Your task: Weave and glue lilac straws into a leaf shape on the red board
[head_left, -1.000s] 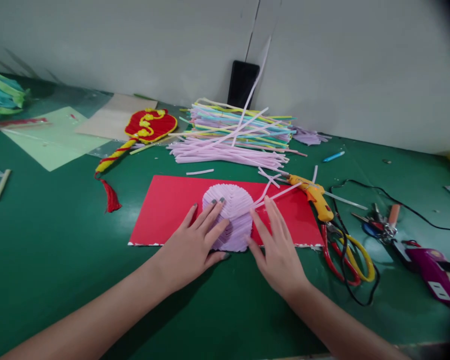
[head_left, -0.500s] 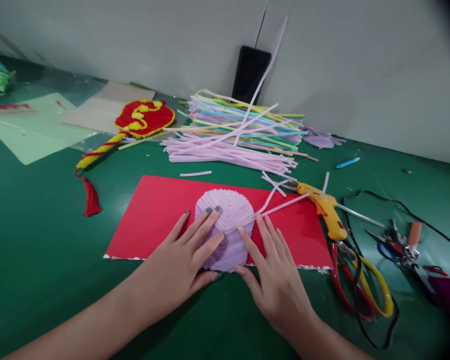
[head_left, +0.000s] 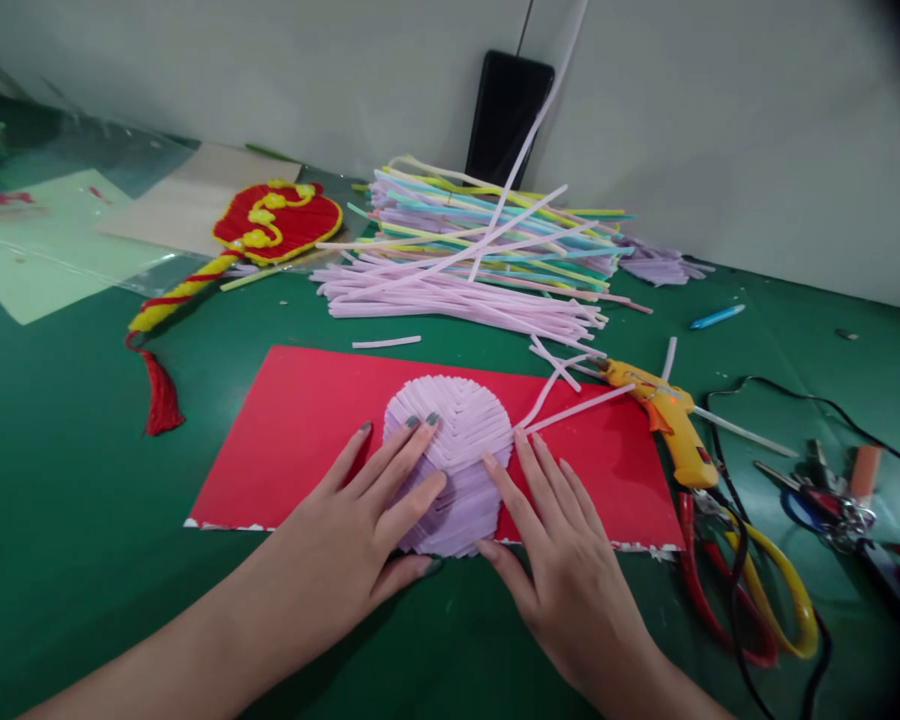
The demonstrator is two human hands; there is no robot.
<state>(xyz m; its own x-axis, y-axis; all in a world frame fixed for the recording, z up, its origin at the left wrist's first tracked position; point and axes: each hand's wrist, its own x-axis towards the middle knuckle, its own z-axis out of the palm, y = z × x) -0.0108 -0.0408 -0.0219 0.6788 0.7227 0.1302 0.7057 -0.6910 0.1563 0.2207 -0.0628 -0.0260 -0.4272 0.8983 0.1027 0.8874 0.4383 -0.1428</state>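
Observation:
A round lilac piece made of pipe cleaners laid in a chevron pattern (head_left: 465, 420) lies on a red sheet (head_left: 300, 420) in front of me. My left hand (head_left: 367, 510) rests flat across its left side, fingers spread over the surface. Along the right edge lies my right hand (head_left: 562, 530), its fingers stretched out and the index fingertip on the piece. Two lilac pipe cleaner lengths (head_left: 581, 408) run off to the upper right from beside my right fingertips. Part of the round piece is hidden under my left fingers.
Bundled pipe cleaners (head_left: 457, 295) lie behind the sheet, before a phone (head_left: 510, 115) leaning on the wall. A yellow glue gun (head_left: 671, 420), pliers with red and yellow handles (head_left: 784, 590) and keys (head_left: 844, 515) are at right. A red fan-shaped ornament (head_left: 240, 225) lies left.
The camera view has shifted slightly, so the things on the table sit a little differently in the frame. Both hands keep almost the same pose on the lilac piece.

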